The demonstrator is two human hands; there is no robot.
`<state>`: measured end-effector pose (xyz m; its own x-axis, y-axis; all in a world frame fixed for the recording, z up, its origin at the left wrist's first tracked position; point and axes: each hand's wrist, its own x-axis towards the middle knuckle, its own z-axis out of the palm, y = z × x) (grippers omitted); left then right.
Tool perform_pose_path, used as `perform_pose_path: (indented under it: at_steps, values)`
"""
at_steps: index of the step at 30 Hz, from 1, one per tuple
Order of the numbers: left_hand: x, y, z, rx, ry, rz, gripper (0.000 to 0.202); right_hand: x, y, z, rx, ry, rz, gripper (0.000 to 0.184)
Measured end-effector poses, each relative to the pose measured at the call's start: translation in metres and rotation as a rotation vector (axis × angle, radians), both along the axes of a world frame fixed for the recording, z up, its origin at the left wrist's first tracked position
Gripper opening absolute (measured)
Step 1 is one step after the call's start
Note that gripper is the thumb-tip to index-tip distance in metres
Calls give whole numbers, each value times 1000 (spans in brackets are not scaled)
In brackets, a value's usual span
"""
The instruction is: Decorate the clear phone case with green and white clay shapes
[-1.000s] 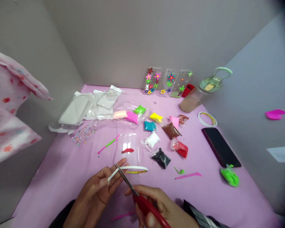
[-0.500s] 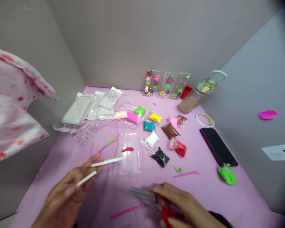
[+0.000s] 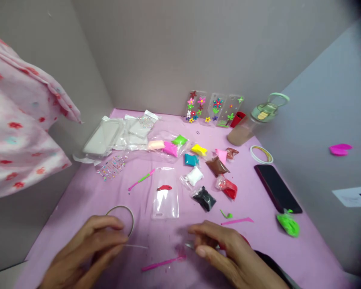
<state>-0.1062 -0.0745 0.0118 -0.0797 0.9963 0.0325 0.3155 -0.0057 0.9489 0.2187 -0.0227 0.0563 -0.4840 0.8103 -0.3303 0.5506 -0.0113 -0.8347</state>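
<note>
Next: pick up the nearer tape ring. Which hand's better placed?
Left, I'd say: the left hand is right by the tape ring, while the right hand is farther off, at the scissors.

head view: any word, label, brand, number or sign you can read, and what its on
None can be read.
White paper on the right wall: faint marks and a small dark patch, too blurred to read.
Bottle: no readable lettering.
Phone: dark screen, no readable text.
Tape ring by the left hand: no readable lettering.
</note>
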Motion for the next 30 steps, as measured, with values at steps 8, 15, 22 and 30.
perform_pose_path:
  at_steps: [8,15,22,30]
  values:
    - [68,35,-9,78,-53,97,9,-57,18,-42,-571,551,-196,65]
    - [49,33,-41,-95,45,24,9,-63,25,-45,-623,579,-337,44]
    - [38,59,-37,-120,106,-28,25,-64,27,-43,-102,180,-313,22]
    - [36,69,-38,106,335,-119,10,-67,32,-47,135,-43,-211,19]
